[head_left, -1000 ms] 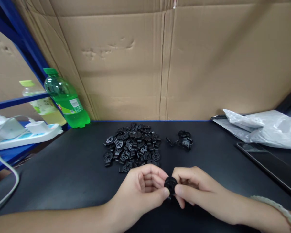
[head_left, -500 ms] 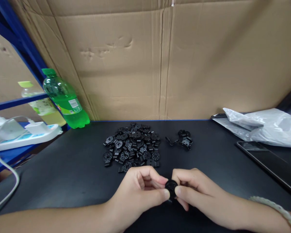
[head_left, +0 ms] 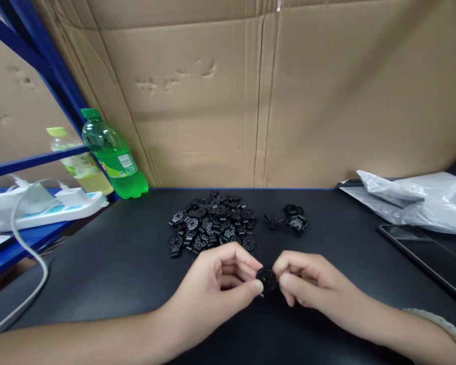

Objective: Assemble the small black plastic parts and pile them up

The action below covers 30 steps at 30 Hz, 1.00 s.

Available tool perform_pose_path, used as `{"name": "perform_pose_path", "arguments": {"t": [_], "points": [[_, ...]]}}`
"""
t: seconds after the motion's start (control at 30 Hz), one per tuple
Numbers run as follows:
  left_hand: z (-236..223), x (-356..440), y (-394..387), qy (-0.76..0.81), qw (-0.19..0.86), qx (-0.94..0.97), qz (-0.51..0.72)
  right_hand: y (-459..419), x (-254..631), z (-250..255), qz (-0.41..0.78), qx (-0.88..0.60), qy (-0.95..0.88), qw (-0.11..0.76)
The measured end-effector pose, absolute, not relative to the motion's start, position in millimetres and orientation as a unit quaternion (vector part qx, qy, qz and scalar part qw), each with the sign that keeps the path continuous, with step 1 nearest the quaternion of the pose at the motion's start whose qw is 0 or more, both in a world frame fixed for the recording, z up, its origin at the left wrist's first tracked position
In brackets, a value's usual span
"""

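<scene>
My left hand [head_left: 228, 289] pinches a small round black part [head_left: 266, 280] between thumb and fingertips, above the dark table. At the part's right edge, my right hand [head_left: 304, 279] has its fingers curled and its thumb close against them, gripping at that rim. Fingers hide the part's underside, and its details are too dark to make out. Behind my left hand lies a pile of black parts [head_left: 213, 220], many with a round perforated disc and a short tab. A few other black pieces [head_left: 296, 223] lie apart, to the right of the pile.
A tablet-like dark device [head_left: 425, 253] and a crumpled plastic bag [head_left: 414, 197] lie at the right. On the left are a green bottle [head_left: 116, 162], a paler bottle [head_left: 78, 165], a power strip [head_left: 64, 210] and a white cable [head_left: 38, 258]. A cardboard wall [head_left: 197, 111] closes off the back.
Both hands and the round part have risen slightly in view. My right thumb has drawn back from the part's face toward its right rim. The camera view has shifted a little.
</scene>
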<state>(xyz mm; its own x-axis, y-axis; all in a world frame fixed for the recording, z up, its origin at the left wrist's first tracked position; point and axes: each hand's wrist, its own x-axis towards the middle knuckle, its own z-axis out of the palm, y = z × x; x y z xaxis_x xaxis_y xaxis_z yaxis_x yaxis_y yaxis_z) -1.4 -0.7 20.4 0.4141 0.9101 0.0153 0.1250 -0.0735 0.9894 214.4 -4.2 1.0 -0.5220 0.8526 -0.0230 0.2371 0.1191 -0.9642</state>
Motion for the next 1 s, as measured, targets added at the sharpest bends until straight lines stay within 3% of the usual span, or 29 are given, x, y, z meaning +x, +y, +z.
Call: {"name": "perform_pose_path", "arguments": {"t": [0.2,0.57,0.73,0.9,1.0], "points": [[54,-36,53,0.411,0.179,0.811,0.377,4,224,-6,0.583,-0.409,-0.637,0.296],[40,-46,84,0.388,0.019,0.853,0.349,4,223,-10,0.59,-0.395,-0.639,0.296],[38,-33,51,0.334,-0.003,0.873,0.356,6,226,-4,0.46,-0.442,-0.712,0.293],[28,-12,1,0.18,0.12,0.939,0.269,26,258,2,0.152,-0.518,-0.775,0.329],[21,-6,-10,0.135,0.166,0.952,0.218,39,276,2,0.086,-0.552,-0.755,0.343]]}}
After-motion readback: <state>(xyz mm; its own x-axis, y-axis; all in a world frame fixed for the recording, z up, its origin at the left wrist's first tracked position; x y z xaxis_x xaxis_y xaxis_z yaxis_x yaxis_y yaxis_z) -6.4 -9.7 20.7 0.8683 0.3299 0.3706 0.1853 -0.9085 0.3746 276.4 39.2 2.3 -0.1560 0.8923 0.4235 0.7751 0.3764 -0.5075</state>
